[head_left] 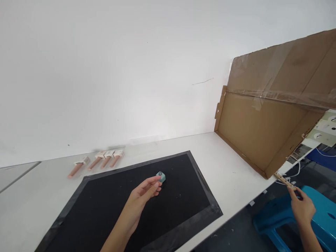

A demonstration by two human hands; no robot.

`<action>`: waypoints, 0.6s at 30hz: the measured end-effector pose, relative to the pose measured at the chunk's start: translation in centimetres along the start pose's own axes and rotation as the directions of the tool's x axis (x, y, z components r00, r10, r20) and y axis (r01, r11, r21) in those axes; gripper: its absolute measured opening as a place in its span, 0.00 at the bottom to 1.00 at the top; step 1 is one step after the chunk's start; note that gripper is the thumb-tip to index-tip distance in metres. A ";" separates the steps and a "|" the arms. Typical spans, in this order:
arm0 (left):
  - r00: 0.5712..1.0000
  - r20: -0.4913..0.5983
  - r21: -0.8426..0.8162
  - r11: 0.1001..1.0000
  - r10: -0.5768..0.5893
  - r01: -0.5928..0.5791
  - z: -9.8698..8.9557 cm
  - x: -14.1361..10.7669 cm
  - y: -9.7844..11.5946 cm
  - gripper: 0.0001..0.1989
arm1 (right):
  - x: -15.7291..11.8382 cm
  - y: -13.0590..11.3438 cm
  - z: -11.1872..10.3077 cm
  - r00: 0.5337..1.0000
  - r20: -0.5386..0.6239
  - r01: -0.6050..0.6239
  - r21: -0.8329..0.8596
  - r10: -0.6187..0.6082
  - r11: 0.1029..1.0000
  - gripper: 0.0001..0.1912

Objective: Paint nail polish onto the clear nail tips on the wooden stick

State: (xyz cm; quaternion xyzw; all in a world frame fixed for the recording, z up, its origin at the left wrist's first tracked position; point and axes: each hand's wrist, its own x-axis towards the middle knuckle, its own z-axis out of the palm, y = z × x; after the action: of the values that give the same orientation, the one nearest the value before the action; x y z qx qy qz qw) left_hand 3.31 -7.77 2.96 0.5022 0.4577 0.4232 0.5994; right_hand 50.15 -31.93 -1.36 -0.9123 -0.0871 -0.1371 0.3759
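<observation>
Over the black mat (110, 206), my left hand (147, 190) has its fingers closed round the near side of a small teal block (161, 176) with a dark round mark on top. At the far right, past the table's edge, my right hand (301, 204) pinches the end of a thin light-brown strip (285, 181). That strip reaches up toward the lower corner of a cardboard box, and its far end is partly hidden.
Several pink-handled pieces with white heads (95, 163) lie at the back left of the white table (223, 157). An open cardboard box (262, 122) stands at the right. A blue stool (312, 199), white cables and the floor are beyond the table's edge.
</observation>
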 end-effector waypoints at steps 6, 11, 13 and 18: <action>1.000 -0.017 -0.015 1.000 -0.003 0.002 0.4 -0.6 0.2 0.16 | 0.5 -0.2 1.4 0.992 0.124 -0.041 0.026 0.038 0.999 0.13; 0.999 -0.049 -0.032 0.999 0.015 -0.017 0.8 -0.9 0.1 0.17 | 1.4 0.2 2.0 0.991 0.135 -0.004 0.092 -0.008 0.996 0.14; 1.000 -0.012 -0.015 1.000 0.001 -0.001 0.8 -0.9 0.3 0.17 | 1.6 0.4 2.2 0.989 0.144 0.008 0.095 -0.021 0.995 0.13; 0.998 0.051 0.015 1.000 -0.021 0.021 0.5 -1.1 0.9 0.18 | 2.3 0.2 3.0 0.986 0.163 0.025 0.057 -0.034 0.998 0.14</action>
State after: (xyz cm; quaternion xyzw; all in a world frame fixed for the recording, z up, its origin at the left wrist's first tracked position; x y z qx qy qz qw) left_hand 3.52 -8.77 4.05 0.5122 0.4505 0.4008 0.6116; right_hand 52.95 -29.84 -2.81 -0.9085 -0.1350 -0.0650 0.3901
